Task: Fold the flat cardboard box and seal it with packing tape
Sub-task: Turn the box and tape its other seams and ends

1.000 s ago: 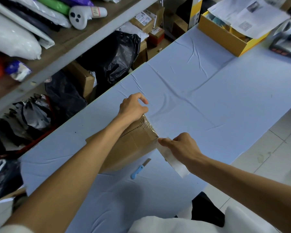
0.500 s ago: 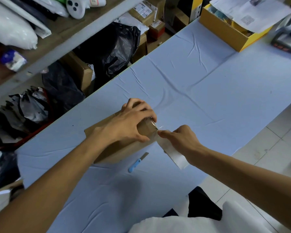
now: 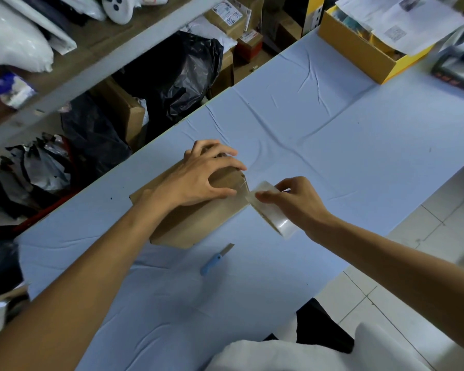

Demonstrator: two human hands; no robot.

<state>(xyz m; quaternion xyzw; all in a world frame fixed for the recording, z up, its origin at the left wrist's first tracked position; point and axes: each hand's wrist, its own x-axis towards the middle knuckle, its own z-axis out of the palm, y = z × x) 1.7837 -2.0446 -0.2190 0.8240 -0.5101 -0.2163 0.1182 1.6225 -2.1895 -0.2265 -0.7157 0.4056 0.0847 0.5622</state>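
Brown folded cardboard box (image 3: 198, 223) lies on the blue-clothed table (image 3: 332, 129), its right end clasped by the left hand (image 3: 198, 180), likely steadying it while the right hand (image 3: 298, 202), gripping the clear packing-tape roll (image 3: 273, 212), tapes that end.

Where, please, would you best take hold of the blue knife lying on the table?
Grip the blue knife by its handle, coming from above at the near end: it lies flat, with the bare blade pointing away toward the cardboard box.
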